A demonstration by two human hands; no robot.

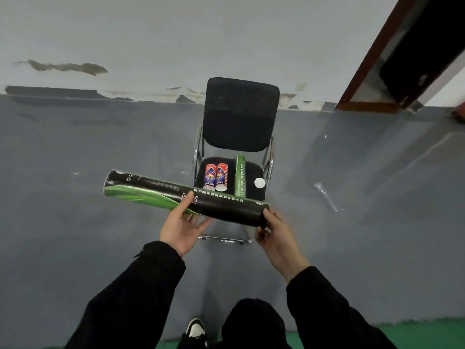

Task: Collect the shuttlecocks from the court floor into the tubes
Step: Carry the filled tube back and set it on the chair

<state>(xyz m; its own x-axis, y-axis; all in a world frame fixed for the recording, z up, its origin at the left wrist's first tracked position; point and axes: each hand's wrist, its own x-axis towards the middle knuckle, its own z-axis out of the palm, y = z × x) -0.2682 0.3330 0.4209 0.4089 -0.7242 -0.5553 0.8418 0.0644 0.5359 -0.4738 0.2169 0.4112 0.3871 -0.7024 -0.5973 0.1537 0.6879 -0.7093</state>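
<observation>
I hold a long black-and-green shuttlecock tube (156,195) level in front of me, above the near edge of a chair. My left hand (180,226) supports it from below near its middle, thumb on top. At the tube's right end, the fingers of my right hand (275,234) curl around the rim. On the chair seat lie two red tubes (216,176) side by side, a green tube (240,176) and a white round cap (259,182). No shuttlecock shows in the frame.
A black padded chair (240,114) with a chrome frame stands against the grey wall. A clear plastic wrapper (327,196) lies on the grey floor to the right. A dark door with a brown frame (392,71) is at upper right. A green mat edge (427,331) runs along the bottom.
</observation>
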